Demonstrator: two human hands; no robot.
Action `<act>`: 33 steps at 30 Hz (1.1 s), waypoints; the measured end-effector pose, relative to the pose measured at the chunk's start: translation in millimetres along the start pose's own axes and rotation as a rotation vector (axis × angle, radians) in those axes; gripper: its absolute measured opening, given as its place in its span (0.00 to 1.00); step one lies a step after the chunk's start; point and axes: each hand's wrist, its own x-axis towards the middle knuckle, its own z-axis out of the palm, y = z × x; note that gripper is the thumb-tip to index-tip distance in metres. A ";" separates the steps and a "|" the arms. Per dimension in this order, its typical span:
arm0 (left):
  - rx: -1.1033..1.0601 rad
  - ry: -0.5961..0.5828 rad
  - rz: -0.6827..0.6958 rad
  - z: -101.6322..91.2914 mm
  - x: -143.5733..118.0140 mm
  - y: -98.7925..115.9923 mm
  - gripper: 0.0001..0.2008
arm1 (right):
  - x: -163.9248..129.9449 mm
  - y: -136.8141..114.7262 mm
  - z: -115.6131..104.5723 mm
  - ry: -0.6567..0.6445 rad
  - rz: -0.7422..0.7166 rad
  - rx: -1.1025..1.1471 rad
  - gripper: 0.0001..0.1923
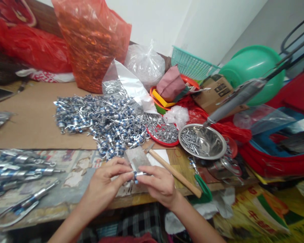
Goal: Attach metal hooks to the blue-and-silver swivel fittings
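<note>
In front of a grey metal block, my left hand and my right hand meet at the bench edge. Their fingertips pinch the two sides of a small silver-and-blue metal hook fitting, mostly covered by the fingers. Just right of the block lies a hammer, its wooden handle slanting towards me. Behind the block spreads a heap of similar hook fittings. Longer fittings with curved hooks lie to the left.
A steel bowl of metal pins stands to the right, beside a red dish of small metal parts. A grey-handled tool slants down over the bowl. A large red bag and a teal basket stand at the back.
</note>
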 end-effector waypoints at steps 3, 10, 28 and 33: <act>-0.109 -0.029 -0.166 3.6 -2.5 -0.1 0.07 | -1.2 -2.3 10.0 0.084 0.155 0.150 0.08; -0.551 0.067 -0.445 19.9 -7.7 -9.1 0.31 | 5.1 -14.8 8.4 0.026 0.454 0.227 0.06; -0.745 -0.242 -0.460 5.3 18.0 -25.3 0.37 | 57.2 157.4 -3.2 -0.331 0.862 -0.471 0.18; -0.752 -0.216 -0.451 5.5 18.4 -27.6 0.38 | 47.1 142.3 -17.8 -0.183 0.845 -0.334 0.10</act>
